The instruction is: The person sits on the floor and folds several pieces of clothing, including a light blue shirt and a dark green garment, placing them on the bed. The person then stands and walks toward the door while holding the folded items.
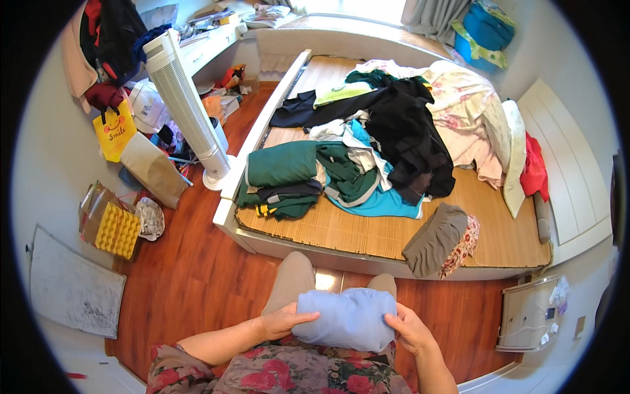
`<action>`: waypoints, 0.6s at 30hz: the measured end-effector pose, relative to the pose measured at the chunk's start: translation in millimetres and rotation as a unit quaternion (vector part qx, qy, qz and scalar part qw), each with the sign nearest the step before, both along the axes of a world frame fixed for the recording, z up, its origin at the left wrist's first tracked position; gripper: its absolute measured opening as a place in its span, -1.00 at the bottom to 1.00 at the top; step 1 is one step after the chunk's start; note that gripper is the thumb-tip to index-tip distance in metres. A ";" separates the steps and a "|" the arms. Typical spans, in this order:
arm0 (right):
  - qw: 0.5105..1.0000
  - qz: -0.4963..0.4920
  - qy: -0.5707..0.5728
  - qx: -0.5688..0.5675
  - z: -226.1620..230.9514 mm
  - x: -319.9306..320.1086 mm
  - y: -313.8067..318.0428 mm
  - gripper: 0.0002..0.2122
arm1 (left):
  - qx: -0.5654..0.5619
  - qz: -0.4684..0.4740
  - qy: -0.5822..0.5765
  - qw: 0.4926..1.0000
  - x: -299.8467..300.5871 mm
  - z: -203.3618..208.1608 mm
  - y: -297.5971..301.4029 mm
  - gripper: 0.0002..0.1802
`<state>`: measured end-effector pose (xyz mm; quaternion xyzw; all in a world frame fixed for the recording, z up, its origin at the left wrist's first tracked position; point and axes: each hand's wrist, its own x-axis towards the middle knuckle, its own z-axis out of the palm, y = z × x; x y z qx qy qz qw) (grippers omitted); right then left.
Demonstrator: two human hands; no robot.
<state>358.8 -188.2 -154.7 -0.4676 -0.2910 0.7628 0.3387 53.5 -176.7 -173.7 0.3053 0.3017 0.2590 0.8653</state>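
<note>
Cloth [346, 319], pale blue and folded, lies near the floral shirt [262, 373], its long axis running from left hand [283, 322] to right hand [409, 327], each half-closed on its nearer end, thumb uppermost.

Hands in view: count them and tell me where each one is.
2: the left hand holds the left end of the blue cloth bundle, the right hand its right end.
</note>
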 end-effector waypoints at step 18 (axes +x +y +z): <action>0.842 0.034 -0.457 0.284 36.2 21.8 3.0 -0.61 | -0.092 -0.103 0.098 0.986 5.0 9.1 -1.8 -0.39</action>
